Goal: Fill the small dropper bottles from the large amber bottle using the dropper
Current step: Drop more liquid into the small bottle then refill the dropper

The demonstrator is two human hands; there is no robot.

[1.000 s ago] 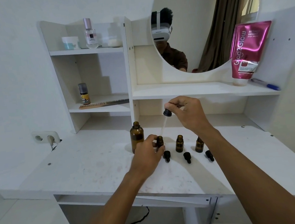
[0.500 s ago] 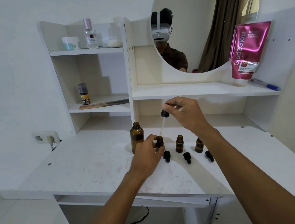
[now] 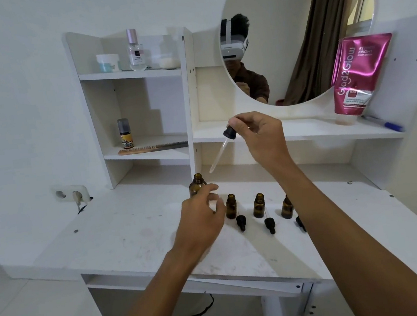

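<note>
Right hand [image 3: 260,138], raised over the back of the desk [image 3: 132,232], pinches the black bulb of the dropper [image 3: 230,132] between thumb and fingertips; the glass tube slants down and to the left, its tip in the air above and just right of the big bottle's open mouth, not touching it. Left hand [image 3: 201,219] is released, fingers loosely curled and closed on nothing. It hovers low between the big bottle [image 3: 197,184] and the nearest small bottle [image 3: 231,206]; its fingertips lie against the big bottle's right shoulder as seen from above, though whether they touch it I cannot tell.

The big bottle stands upright and uncapped toward the back edge of the desk, near its middle, at the foot of the shelf divider. Three small bottles stand uncapped in a row to its right, a little nearer the front edge: the first one, a second [image 3: 259,205], and a third [image 3: 287,207] partly hidden by the right forearm. In front of each lies a black cap: first [image 3: 241,222], second [image 3: 270,225], third [image 3: 300,222].

On the shelves behind are a comb [image 3: 153,147], a pink tube [image 3: 355,76] leaning by the mirror [image 3: 291,29], and a pen [image 3: 384,124]
</note>
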